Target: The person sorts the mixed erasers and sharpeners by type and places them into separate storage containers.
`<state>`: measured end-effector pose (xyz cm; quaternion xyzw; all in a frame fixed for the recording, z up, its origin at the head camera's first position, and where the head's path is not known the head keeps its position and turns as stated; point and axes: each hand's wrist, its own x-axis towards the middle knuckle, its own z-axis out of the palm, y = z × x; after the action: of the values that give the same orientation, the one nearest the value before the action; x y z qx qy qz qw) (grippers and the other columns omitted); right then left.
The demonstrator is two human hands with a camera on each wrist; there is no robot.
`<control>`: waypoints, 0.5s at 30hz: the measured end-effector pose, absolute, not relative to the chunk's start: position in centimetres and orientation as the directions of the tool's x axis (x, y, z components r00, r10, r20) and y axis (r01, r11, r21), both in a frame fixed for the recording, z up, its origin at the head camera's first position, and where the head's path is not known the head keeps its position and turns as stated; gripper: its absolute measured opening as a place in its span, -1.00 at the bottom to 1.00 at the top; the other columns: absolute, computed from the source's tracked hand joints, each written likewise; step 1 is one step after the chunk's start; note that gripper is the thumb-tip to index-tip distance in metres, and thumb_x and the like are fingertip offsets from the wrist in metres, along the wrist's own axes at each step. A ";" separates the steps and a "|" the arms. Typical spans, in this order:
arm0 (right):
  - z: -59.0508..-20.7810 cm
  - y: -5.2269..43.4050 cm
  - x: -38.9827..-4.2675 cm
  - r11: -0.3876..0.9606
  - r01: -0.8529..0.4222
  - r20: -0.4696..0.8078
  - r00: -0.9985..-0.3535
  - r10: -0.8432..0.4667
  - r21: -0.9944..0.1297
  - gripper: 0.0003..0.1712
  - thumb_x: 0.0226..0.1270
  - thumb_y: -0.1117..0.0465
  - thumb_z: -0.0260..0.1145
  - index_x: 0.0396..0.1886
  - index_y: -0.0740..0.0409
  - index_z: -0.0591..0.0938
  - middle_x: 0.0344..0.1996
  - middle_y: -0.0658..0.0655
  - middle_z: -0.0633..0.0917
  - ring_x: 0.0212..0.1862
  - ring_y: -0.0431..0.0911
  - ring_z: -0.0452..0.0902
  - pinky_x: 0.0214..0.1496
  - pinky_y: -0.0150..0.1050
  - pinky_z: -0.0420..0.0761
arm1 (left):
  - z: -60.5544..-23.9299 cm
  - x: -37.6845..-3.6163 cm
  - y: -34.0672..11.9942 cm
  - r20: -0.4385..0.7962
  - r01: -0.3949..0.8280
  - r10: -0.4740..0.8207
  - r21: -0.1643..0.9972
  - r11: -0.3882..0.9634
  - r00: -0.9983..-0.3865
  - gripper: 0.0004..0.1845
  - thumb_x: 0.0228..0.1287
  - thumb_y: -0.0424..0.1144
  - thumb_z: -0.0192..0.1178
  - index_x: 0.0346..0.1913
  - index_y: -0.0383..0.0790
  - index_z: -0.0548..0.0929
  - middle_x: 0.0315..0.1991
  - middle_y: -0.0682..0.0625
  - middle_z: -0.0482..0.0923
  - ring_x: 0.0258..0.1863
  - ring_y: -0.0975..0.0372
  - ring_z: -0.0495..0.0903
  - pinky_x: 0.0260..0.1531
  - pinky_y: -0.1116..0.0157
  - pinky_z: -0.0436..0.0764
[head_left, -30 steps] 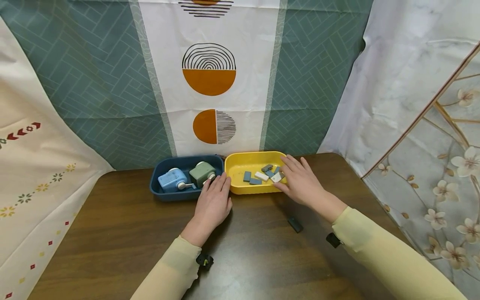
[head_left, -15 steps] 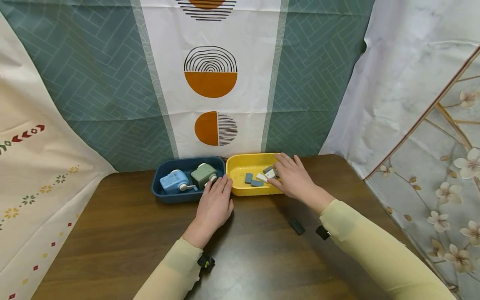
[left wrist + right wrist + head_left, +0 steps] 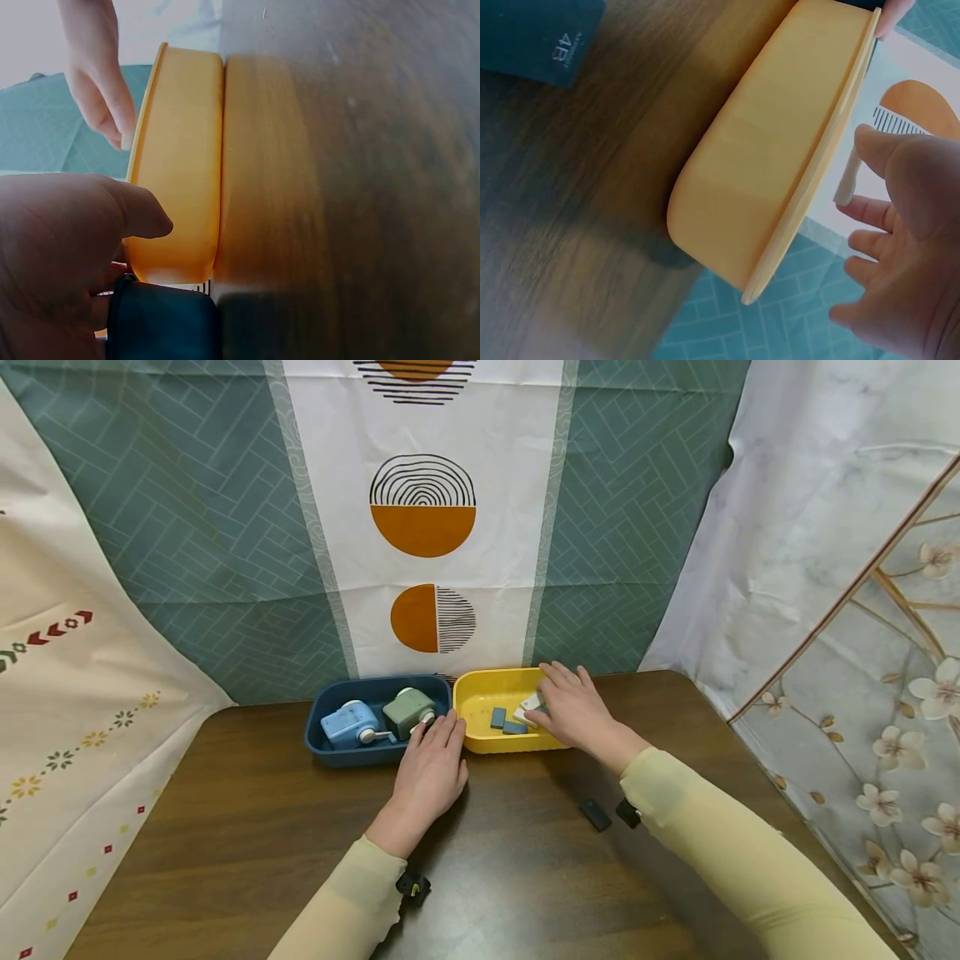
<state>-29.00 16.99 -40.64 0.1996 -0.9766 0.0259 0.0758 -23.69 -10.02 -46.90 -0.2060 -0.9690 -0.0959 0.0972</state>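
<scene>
My right hand (image 3: 581, 714) is over the right side of the yellow tray (image 3: 513, 744). Between thumb and forefinger it pinches a white eraser (image 3: 847, 178), above the rim in the right wrist view; the other fingers are loosely bent. Inside the tray lie another white eraser (image 3: 525, 716) and small blue-grey erasers (image 3: 498, 718); the hand hides part of the contents. My left hand (image 3: 433, 768) rests where the yellow and navy trays meet, fingers extended over the rims. Its thumb (image 3: 150, 214) lies along the yellow wall in the left wrist view.
The navy tray (image 3: 352, 760) holds a light blue crank pencil sharpener (image 3: 347, 727) and a green one (image 3: 407, 710). A dark eraser marked 4B (image 3: 562, 49) lies on the wooden table (image 3: 225, 827) before the yellow tray. Hanging cloths surround the table's back and sides.
My right hand has moved left over the yellow tray, with the white eraser shifting along. The left hand keeps its place at the trays' rims.
</scene>
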 end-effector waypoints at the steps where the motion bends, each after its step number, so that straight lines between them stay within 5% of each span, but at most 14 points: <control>1: -40.7 16.9 -29.2 0.919 -0.393 0.154 -0.910 -0.385 -0.020 -0.34 0.62 -0.17 0.41 0.34 0.29 0.64 0.68 0.33 0.34 0.72 0.25 0.13 0.71 0.38 0.03 | -46.9 -23.7 -10.0 0.227 0.418 0.381 0.145 0.897 -0.896 -0.24 0.56 -0.15 0.38 0.68 -0.28 0.38 0.72 -0.20 0.23 0.68 -0.07 0.27 0.69 -0.17 0.10; 15: -41.2 16.1 -31.1 0.912 -0.401 0.122 -0.913 -0.389 -0.090 -0.38 0.63 -0.17 0.40 0.31 0.26 0.63 0.70 0.31 0.29 0.74 0.24 0.07 0.73 0.36 -0.05 | -46.9 -23.7 -10.1 0.219 0.415 0.380 0.144 0.898 -0.899 -0.24 0.57 -0.15 0.37 0.69 -0.28 0.37 0.73 -0.19 0.22 0.68 -0.06 0.27 0.68 -0.18 0.10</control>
<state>-31.12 16.12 -41.18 0.2022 -0.9764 0.0565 0.0507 -23.72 -10.07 -46.91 -0.2052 -0.9698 -0.0941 0.0929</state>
